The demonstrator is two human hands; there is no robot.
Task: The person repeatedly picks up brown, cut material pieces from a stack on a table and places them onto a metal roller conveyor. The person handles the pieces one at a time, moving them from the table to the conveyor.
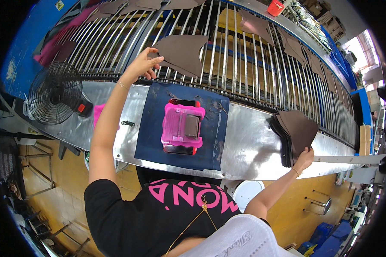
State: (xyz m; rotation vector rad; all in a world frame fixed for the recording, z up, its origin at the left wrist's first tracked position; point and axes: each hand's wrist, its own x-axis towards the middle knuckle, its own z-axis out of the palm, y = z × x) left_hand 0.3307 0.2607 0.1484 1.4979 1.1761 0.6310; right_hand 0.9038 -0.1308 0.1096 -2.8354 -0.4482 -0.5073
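My left hand [143, 65] reaches over the conveyor's metal rods with its fingers apart. Its fingertips are at the left edge of a flat brown leather-like piece [182, 53] lying on the rods; whether they touch it I cannot tell. On the right, my right hand [303, 160] pinches the near corner of the top brown piece on a stack of dark cut pieces [297, 128]. This stack rests on the metal table [251, 147]. Between my arms, a pink plastic holder with a dark block in it [171, 124] sits on a dark blue mat [153, 143].
The rod conveyor [240, 70] runs along the table's far side, carrying more brown pieces [294, 46]. A black wire fan [55, 93] stands at the left. A red container [275, 7] is at the far side. Below right are a stool [326, 206] and blue bins [330, 235].
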